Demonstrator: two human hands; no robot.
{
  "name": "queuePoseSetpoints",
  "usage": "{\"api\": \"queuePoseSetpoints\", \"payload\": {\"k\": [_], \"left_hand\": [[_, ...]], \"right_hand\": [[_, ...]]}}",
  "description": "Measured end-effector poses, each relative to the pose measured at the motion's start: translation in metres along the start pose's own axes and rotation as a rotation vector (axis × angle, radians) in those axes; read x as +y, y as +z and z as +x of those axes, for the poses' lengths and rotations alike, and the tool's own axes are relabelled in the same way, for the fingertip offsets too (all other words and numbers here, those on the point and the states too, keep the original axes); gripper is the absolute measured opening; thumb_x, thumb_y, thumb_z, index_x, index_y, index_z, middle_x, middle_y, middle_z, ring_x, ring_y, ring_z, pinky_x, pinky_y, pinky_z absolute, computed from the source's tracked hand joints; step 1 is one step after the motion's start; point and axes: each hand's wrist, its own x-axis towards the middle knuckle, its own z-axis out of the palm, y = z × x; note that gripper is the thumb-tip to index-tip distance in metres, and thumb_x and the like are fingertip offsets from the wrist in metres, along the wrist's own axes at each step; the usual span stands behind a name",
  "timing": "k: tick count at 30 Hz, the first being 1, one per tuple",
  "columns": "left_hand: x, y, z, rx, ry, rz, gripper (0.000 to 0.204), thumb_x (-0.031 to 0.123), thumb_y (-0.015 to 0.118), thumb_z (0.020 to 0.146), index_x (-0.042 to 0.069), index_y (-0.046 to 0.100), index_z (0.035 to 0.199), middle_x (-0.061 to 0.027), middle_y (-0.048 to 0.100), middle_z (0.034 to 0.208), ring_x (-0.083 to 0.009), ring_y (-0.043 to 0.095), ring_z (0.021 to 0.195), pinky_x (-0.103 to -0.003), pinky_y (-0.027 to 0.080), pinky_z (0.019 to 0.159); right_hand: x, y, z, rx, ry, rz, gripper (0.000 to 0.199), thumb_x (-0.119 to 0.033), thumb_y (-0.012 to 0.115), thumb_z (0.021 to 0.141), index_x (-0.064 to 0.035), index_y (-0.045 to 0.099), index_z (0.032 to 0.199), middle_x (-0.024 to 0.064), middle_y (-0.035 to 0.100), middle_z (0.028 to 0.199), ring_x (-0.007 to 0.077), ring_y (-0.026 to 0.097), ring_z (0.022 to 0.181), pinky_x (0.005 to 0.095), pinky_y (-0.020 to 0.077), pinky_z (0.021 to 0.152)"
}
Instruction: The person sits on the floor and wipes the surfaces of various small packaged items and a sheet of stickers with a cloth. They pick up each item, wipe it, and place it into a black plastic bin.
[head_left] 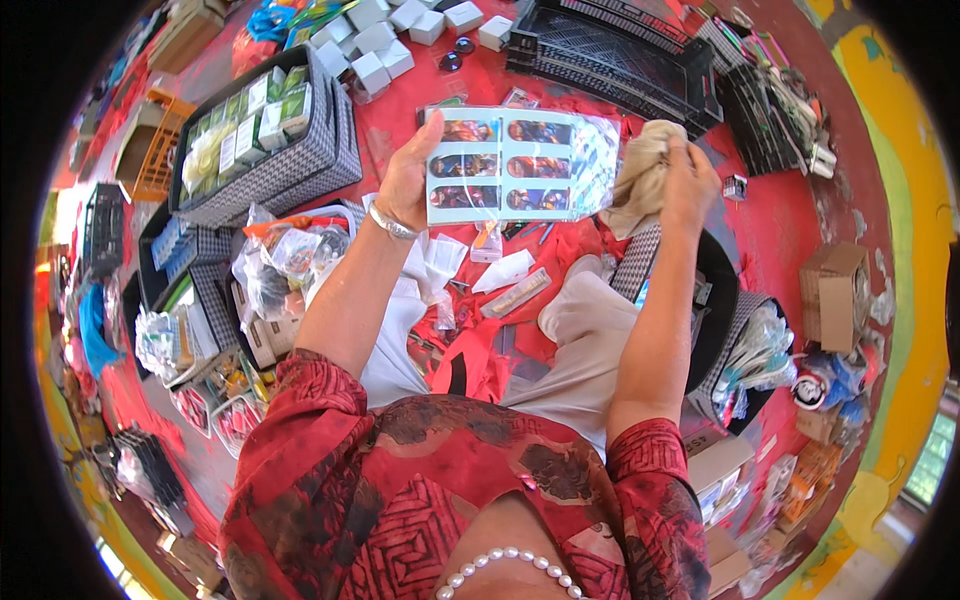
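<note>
My left hand point(405, 180) is closed on the left edge of a light-blue picture sheet point(503, 165) in a clear plastic sleeve. Rounded colour pictures stand on it in two columns. The sleeve's shiny right end reaches past the sheet and meets a beige cloth point(640, 175). My right hand point(688, 185) pinches this bunched cloth from above, beside the sleeve. Whether the cloth presses on the plastic I cannot tell. Below the sheet, white paper pieces point(505, 271) and a small clear packet point(487, 243) lie between my legs.
A checked bin point(270, 180) of green-and-white boxes stands at the left, above a pile of plastic bags point(285, 265). Several small white boxes point(375, 50) and a black crate point(610, 60) are at the far side. At right are a checked bin point(725, 370) and a cardboard box point(835, 295).
</note>
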Motion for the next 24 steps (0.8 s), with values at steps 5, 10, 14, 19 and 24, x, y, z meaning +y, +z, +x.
{"api": "queuePoseSetpoints", "payload": {"k": [5,10,14,19,24], "left_hand": [[0.007,-0.003,0.003,0.014,-0.078,0.216,0.051,0.046,0.046,0.088,0.002,0.052,0.113,-0.0114,0.061,0.104,-0.0201,0.062,0.088,-0.033,0.052,0.074],[0.007,-0.005,0.005,0.072,-0.209,0.426,0.045,0.045,0.046,0.089,0.004,0.058,0.103,-0.0063,0.064,0.091,-0.0146,0.063,0.079,-0.028,0.052,0.071],[0.003,-0.007,0.009,0.036,-0.43,0.371,0.045,0.041,0.046,0.09,-0.001,0.058,0.102,-0.0071,0.065,0.087,-0.0134,0.063,0.074,-0.025,0.053,0.068],[0.002,-0.014,0.009,-0.026,-0.305,0.645,0.055,0.047,0.047,0.088,-0.003,0.056,0.107,-0.0128,0.063,0.101,-0.0181,0.064,0.084,-0.03,0.052,0.074],[0.016,-0.016,0.012,-0.343,-0.365,-0.08,0.092,0.074,0.032,0.077,-0.008,0.05,0.116,-0.0188,0.059,0.11,-0.0265,0.06,0.097,-0.038,0.046,0.087]], "right_hand": [[-0.029,-0.022,-0.005,-0.346,0.35,0.426,0.024,-0.025,0.063,0.08,-0.0013,0.067,0.082,0.0036,0.063,0.077,0.0094,0.056,0.066,0.0247,0.0439,0.062],[-0.056,-0.003,-0.035,-1.099,0.049,-0.038,0.034,-0.029,0.066,0.076,0.0012,0.066,0.09,0.0057,0.064,0.08,0.0105,0.056,0.071,0.0255,0.0447,0.067],[-0.062,0.014,-0.054,-1.412,0.274,-0.038,0.036,-0.027,0.07,0.072,0.0017,0.066,0.094,0.007,0.064,0.082,0.0115,0.057,0.075,0.0254,0.0442,0.072],[-0.062,0.014,-0.059,-1.508,0.242,0.031,0.022,-0.021,0.07,0.073,0.0004,0.066,0.077,0.0002,0.058,0.067,0.0059,0.05,0.063,0.0228,0.0402,0.057],[-0.057,0.009,-0.058,-1.327,0.294,0.263,0.021,-0.018,0.067,0.077,-0.0015,0.061,0.065,-0.0051,0.051,0.06,0.0021,0.043,0.054,0.0209,0.0339,0.047]]}}
